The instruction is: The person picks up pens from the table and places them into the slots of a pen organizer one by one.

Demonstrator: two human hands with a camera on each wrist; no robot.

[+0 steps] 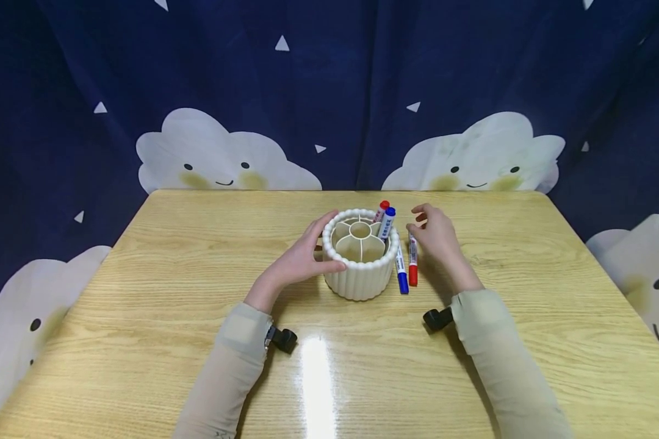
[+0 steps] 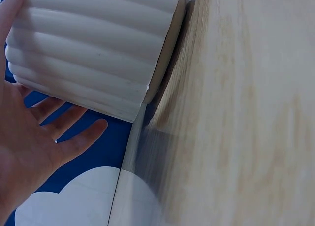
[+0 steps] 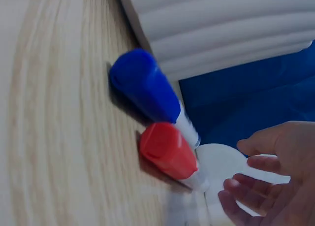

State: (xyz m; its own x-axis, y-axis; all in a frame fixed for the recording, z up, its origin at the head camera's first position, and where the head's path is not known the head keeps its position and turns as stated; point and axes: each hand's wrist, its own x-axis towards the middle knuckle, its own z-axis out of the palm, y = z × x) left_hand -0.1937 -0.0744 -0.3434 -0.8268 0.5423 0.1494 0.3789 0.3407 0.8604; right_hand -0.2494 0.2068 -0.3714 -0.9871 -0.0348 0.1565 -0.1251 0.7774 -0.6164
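Note:
A white ribbed pen holder [image 1: 360,277] with a beaded rim and inner compartments stands upright on the table. My left hand [image 1: 302,251] rests against its left side, thumb on the near rim and the other fingers extended along the far left; in the left wrist view some of those fingers stand apart from the wall. A red-capped marker [image 1: 382,207] and a blue-capped marker [image 1: 387,223] stand in the holder's right side. Beside it lie a blue-capped marker [image 1: 402,279] and a red-capped marker [image 1: 413,268]. My right hand [image 1: 436,235], fingers loosely bent and empty, hovers by the red one's far end.
The wooden table [image 1: 159,274] ends at a dark blue curtain [image 1: 351,91] with white clouds behind it. Each wrist wears a small black camera [image 1: 285,340]. A bright reflection lies on the tabletop in front of the holder.

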